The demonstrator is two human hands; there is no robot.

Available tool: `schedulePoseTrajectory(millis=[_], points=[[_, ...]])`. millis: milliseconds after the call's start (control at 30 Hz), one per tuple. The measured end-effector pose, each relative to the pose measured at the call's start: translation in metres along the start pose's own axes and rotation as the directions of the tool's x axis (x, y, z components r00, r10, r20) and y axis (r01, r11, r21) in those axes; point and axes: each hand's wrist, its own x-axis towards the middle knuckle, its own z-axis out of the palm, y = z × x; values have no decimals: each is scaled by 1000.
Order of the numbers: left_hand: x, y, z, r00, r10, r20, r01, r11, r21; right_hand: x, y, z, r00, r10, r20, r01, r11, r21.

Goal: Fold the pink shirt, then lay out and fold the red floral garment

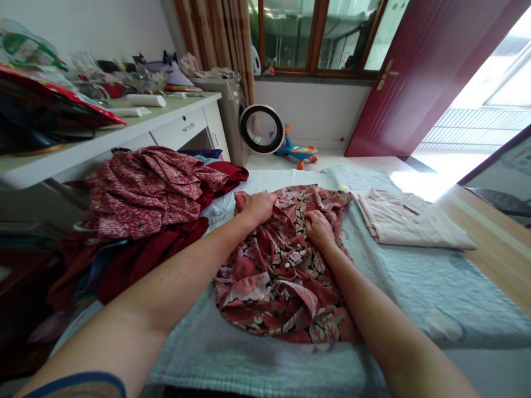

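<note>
A red floral shirt (286, 276) with white buttons lies spread and rumpled before me, its button front facing up. Near its upper left part, my left hand (259, 208) is closed with the cloth in its fingers. My right hand (319, 229) grips the fabric on the other side of the button strip, fingers curled in. Folds cover the lower part of the shirt. Beneath it is a pale blue-green cloth (232, 365). A folded cream garment (415, 221) rests to the right of the shirt, apart from both hands.
At the left is a heap of red patterned clothes (145, 193). Behind it stands a white desk (182, 124) crowded with objects. A washing machine (230, 110) has its round door (262, 129) open. A blue and orange ride-on toy (296, 150) sits near the red door (398, 72).
</note>
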Motion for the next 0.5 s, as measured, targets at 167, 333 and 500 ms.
schedulePoseTrajectory(millis=[167,333,500], points=[[32,25,-13,996,-6,-87,2,999,-45,0,-3,-3,1000,18,-25,-17,999,33],[67,44,-10,978,9,-210,-42,987,-154,0,-4,-5,998,50,-43,-46,996,80],[88,49,16,973,114,-201,-181,915,-359,2,-2,-3,996,76,-41,-72,993,94]])
